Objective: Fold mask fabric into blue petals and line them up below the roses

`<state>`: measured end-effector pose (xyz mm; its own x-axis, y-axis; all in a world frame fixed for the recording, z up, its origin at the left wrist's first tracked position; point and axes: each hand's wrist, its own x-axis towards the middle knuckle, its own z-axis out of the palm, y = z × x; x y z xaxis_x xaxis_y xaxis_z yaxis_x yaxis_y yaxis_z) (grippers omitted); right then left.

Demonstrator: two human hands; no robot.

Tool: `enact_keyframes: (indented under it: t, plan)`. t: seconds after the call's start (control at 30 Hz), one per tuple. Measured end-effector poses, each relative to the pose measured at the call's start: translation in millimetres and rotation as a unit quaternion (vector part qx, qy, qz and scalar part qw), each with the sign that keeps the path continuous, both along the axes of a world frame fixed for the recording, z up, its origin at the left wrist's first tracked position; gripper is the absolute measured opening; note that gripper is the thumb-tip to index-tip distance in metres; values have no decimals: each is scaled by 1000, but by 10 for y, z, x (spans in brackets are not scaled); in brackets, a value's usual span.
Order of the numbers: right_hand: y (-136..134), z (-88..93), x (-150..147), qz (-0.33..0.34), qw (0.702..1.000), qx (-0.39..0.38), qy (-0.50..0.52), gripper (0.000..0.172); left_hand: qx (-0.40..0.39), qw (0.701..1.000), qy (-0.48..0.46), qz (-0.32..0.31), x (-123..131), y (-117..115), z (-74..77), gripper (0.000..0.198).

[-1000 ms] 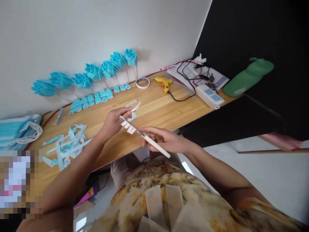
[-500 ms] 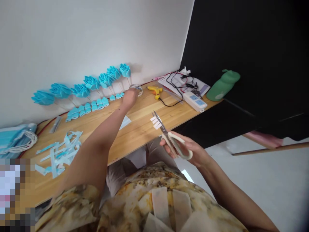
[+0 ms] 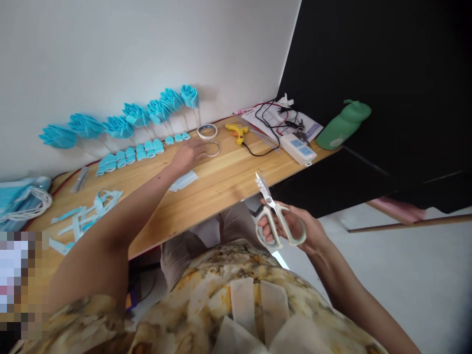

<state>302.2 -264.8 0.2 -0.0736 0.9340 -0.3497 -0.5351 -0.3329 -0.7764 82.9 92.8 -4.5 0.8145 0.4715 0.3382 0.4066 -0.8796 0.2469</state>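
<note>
My left hand (image 3: 189, 156) reaches over the table with its fingers closed at the edge of a thin pale ring (image 3: 219, 149), which looks like a narrow roll of tape. Just behind it lies a wider white tape roll (image 3: 207, 137). Under my left wrist is a pale blue flat piece (image 3: 185, 181). In my right hand (image 3: 309, 225), near the table's front edge, are white-handled scissors (image 3: 269, 200), blades pointing away from me. Several small white strips (image 3: 259, 181) stick to the blades.
Blue folded flowers (image 3: 118, 127) on thin sticks lean along the wall, small blue rolls (image 3: 141, 152) before them. Cut blue strips (image 3: 79, 221) lie at left. A yellow glue gun (image 3: 239, 132), power strip (image 3: 298, 149) and green bottle (image 3: 342, 126) are at right.
My left hand has drawn back from the tape roll, bringing the thin ring toward me. My right hand has moved right with the scissors, turning them so both handle loops face me.
</note>
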Motion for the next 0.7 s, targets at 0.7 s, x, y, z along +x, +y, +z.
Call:
enact_keyframes:
  t: [0.7]
  plan:
    - [1922, 24, -351, 28, 897, 83, -433, 26, -65, 991, -75, 87, -1472, -1360, 277, 44]
